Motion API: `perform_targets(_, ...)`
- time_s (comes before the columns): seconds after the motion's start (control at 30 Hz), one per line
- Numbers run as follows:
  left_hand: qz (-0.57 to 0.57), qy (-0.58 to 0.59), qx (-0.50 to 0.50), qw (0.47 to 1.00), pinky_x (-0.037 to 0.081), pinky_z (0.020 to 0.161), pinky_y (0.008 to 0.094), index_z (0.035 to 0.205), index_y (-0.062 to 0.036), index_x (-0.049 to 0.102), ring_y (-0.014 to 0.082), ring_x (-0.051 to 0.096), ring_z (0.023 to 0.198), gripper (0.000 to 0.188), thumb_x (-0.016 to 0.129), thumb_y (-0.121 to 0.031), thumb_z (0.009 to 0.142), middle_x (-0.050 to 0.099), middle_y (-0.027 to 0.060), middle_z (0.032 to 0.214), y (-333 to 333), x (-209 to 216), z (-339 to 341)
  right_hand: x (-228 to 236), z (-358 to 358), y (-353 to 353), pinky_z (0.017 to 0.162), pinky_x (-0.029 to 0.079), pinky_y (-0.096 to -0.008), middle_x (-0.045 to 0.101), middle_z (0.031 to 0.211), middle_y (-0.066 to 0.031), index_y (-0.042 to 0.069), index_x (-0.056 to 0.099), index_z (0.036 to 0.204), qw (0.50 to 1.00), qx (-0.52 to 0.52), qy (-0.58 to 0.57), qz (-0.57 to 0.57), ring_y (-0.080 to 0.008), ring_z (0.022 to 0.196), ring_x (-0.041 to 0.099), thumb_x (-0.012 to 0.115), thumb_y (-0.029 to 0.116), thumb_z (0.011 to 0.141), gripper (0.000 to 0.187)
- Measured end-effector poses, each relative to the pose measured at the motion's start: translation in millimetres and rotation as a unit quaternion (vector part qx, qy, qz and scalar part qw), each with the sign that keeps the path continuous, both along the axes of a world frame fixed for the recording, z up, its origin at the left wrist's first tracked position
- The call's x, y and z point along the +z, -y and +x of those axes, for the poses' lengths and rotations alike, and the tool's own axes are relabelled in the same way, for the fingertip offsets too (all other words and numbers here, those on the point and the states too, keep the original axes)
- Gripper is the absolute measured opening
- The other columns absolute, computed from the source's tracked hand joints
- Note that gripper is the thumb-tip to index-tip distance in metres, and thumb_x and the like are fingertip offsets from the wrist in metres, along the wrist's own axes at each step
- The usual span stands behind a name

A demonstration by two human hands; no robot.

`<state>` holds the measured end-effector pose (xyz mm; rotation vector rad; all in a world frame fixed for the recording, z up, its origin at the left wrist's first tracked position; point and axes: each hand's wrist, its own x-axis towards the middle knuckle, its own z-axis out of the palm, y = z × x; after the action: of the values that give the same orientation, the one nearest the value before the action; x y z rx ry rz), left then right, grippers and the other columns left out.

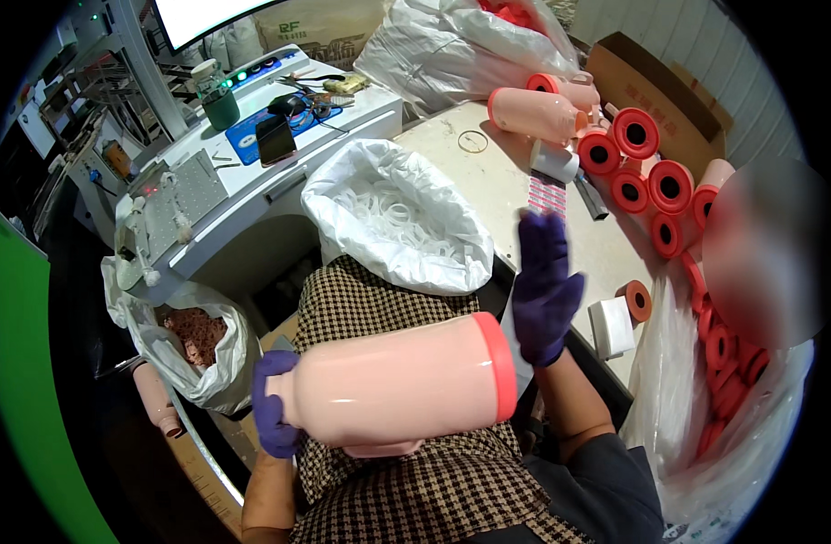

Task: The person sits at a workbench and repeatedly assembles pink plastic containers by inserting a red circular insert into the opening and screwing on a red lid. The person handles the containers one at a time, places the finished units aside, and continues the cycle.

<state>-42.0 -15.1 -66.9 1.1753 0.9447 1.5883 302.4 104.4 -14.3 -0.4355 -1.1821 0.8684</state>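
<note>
My left hand (pixel 275 404), in a purple glove, is wrapped round the narrow neck of a pink vacuum flask body (pixel 397 383). The flask lies on its side over my lap, its red base ring toward the right and its handle on the underside. Beyond that base end my right hand (pixel 549 286), also gloved in purple, is raised with its fingers stretched out and nothing in it. Near its fingertips, a sheet of red-and-white stickers (pixel 547 195) lies on the table beside a white roll (pixel 554 161).
An open white sack of clear rings (pixel 393 227) stands before me. Several pink flasks (pixel 535 113) with red bases fill the table's far right. A bag of red parts (pixel 719 381) is at right. A tape roll (pixel 635 300) sits near the edge; a sack of brown material (pixel 198 340) stands left.
</note>
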Motion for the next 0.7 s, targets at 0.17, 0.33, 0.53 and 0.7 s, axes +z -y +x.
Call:
perform_targets(0.17, -0.015, 0.041, 0.044, 0.998, 0.047, 0.095, 0.0395, 0.118, 0.0051, 0.054, 0.0234, 0.057, 0.106, 0.051, 0.048, -0.04, 0.097, 0.058, 0.0134, 0.117, -1.4, -20.9, 10.7, -41.3, -12.2, 38.7, 0.124, 0.014, -0.0418, 0.032, 0.16, -0.0181, 0.001, 0.023, 0.158, 0.979, 0.036, 0.171, -0.102, -0.028, 0.15, 0.027, 0.034, 0.066, 0.099, 0.088)
perform_targets(0.33, -0.061, 0.03, -0.033, 0.997, 0.05, 0.095, 0.036, 0.125, 0.0026, 0.054, 0.0223, 0.062, 0.106, 0.033, 0.059, -0.016, 0.098, 0.063, 0.0131, 0.121, -3.8, -36.9, 7.4, -49.0, 5.9, 75.8, 0.122, 0.017, -0.0451, 0.031, 0.158, -0.0171, 0.001, 0.026, 0.156, 0.979, -0.002, 0.167, -0.115, -0.0291, 0.148, 0.027, 0.053, 0.078, 0.085, 0.109)
perform_targets(0.53, 0.019, -0.083, -0.061, 0.995, 0.052, 0.096, 0.0383, 0.146, 0.0005, 0.033, 0.028, 0.056, 0.123, 0.07, 0.073, -0.011, 0.09, 0.051, 0.0179, 0.14, -5.4, -23.7, 37.4, -40.4, 27.7, 101.2, 0.112, 0.038, -0.0385, 0.048, 0.145, -0.0118, -0.001, 0.033, 0.152, 0.932, -0.008, 0.23, -0.28, -0.021, 0.13, 0.049, 0.086, 0.025, 0.08, 0.093)
perform_targets(0.7, -0.098, 0.274, -0.287, 0.913, 0.059, 0.065, 0.0343, 0.155, -0.0032, 0.021, 0.0335, 0.065, 0.106, 0.066, 0.048, -0.036, 0.105, 0.051, 0.0222, 0.135, -19.6, 16.0, 53.6, -52.3, 63.0, 60.4, 0.117, 0.036, -0.0404, 0.047, 0.152, -0.0091, 0.005, 0.036, 0.152, 0.878, 0.134, -0.244, -0.389, -0.025, 0.14, 0.044, 0.041, 0.032, 0.109, 0.051)
